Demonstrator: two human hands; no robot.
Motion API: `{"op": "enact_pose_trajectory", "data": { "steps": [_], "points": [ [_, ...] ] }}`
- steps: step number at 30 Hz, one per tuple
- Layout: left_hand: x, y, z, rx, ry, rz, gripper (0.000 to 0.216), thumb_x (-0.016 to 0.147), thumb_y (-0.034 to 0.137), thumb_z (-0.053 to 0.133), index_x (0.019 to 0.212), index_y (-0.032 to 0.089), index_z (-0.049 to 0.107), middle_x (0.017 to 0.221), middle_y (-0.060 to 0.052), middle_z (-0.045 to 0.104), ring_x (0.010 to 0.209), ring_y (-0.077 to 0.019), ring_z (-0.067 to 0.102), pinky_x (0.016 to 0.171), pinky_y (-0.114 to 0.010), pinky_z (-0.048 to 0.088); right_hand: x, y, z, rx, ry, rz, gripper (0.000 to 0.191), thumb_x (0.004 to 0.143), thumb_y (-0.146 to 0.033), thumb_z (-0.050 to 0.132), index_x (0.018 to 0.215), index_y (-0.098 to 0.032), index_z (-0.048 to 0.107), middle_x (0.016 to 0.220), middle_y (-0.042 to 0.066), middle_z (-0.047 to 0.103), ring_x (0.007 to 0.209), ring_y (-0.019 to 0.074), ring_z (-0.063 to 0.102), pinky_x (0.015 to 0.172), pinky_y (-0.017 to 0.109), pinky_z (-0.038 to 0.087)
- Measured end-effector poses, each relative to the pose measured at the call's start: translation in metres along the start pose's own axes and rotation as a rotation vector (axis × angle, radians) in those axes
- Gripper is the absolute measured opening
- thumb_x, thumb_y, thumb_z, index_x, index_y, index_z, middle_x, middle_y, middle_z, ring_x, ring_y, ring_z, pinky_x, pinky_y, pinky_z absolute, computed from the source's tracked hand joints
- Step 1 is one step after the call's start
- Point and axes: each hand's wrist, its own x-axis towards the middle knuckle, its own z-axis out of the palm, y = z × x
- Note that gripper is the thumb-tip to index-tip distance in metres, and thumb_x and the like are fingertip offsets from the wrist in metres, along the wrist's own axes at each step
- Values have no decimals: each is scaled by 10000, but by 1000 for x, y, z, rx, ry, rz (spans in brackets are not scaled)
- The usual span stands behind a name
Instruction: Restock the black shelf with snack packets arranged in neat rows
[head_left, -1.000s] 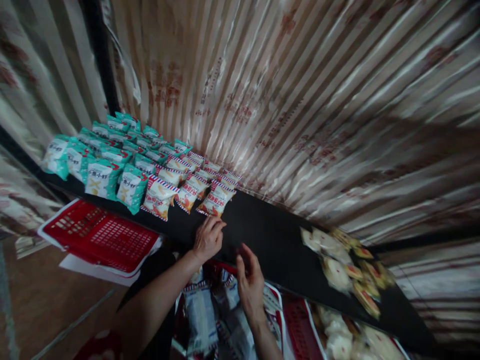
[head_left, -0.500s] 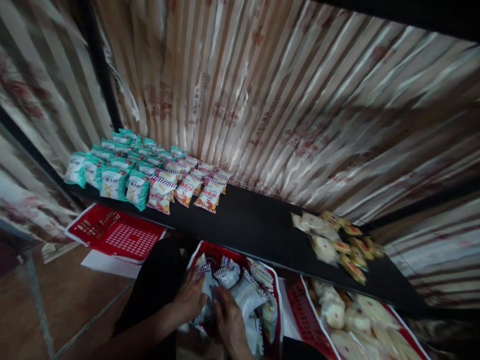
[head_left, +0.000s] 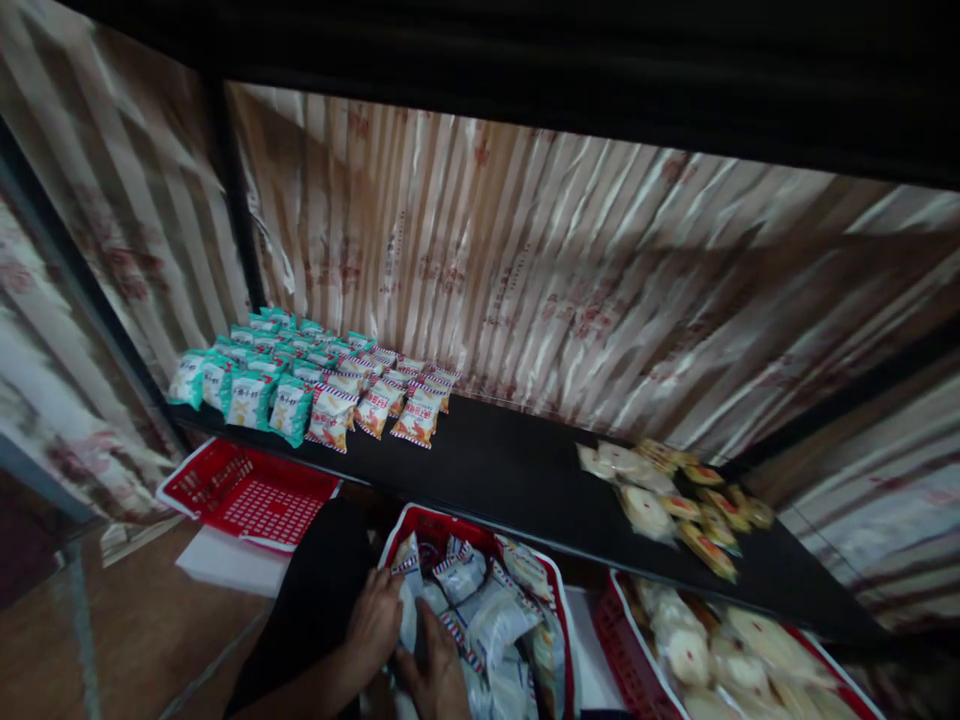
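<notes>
My left hand (head_left: 375, 618) is closed at the left rim of a red basket (head_left: 567, 620), its fingers curled over a pale snack bag (head_left: 409, 612). Against the other side of that bag presses my right hand (head_left: 436, 668), thumb up, fingers partly hidden. Around them the basket is filled with silvery white snack bags (head_left: 499, 615) with red and blue striped ends. On the black shelf (head_left: 495, 465) above, matching striped bags (head_left: 416, 415) stand in short rows beside teal snack bags (head_left: 251, 400).
Flat pale packets (head_left: 646, 512) and yellow packets (head_left: 709, 550) lie at the shelf's right. Another red basket (head_left: 637, 650) of pale packets stands below right. A red basket (head_left: 262, 500) sits at left on a white box (head_left: 232, 562). A striped curtain (head_left: 480, 260) hangs behind.
The view has tilted up, so the upper shelf shows more and the scene sits lower. My right hand has moved left in the basket, closer to my left hand.
</notes>
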Motion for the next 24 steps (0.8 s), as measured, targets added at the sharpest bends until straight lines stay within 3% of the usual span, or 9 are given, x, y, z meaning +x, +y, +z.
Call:
{"op": "enact_pose_trajectory", "data": {
  "steps": [4,8,12,15,18,22,24],
  "points": [
    [-4,5,5,43,79,-58,549,763,137,408,1306,149,488,1367,-107,467,1249,-253,417,1043,-340,319,-3,9,8,-40,10,-55,519,635,-246,659,1152,-212,650,1202,135,629,1142,338,565,977,458,453],
    [-4,6,7,62,13,-92,562,769,135,431,1331,118,456,1328,-146,506,1213,-283,468,1021,-374,349,-2,21,10,-61,11,-64,529,599,-156,624,1126,-181,668,1173,151,645,1109,322,591,950,396,479],
    [-7,5,4,-3,28,-48,561,742,136,478,1302,155,487,1282,-103,549,1224,-260,470,1052,-357,316,-5,11,-3,98,26,-44,381,748,-319,530,1056,-171,697,1068,141,695,1017,278,648,908,363,506],
    [-10,8,-3,-80,30,13,485,744,149,496,1224,188,552,1277,-74,548,1201,-215,494,1021,-293,347,-12,-5,-12,176,155,50,456,797,-490,468,1042,-174,688,1086,140,688,1038,290,637,925,409,492],
    [-12,19,-15,-123,53,97,361,750,174,510,1094,175,620,1202,-79,575,1124,-191,538,970,-253,381,-17,-18,-19,203,234,90,564,756,-566,504,1129,-163,637,1175,144,644,1133,298,579,974,417,454],
    [-13,44,-31,-147,106,207,259,773,203,508,989,185,651,1078,-77,600,1036,-193,566,924,-273,413,-12,-29,-30,201,132,121,624,663,-513,634,1176,-158,603,1200,149,628,1138,322,571,945,408,475],
    [-11,53,-39,-190,127,261,243,779,191,494,959,200,657,1007,-59,610,977,-179,582,904,-277,430,-6,-37,-39,217,171,168,614,648,-487,646,1150,-135,612,1179,168,635,1118,329,582,955,416,461]
  ]
}}
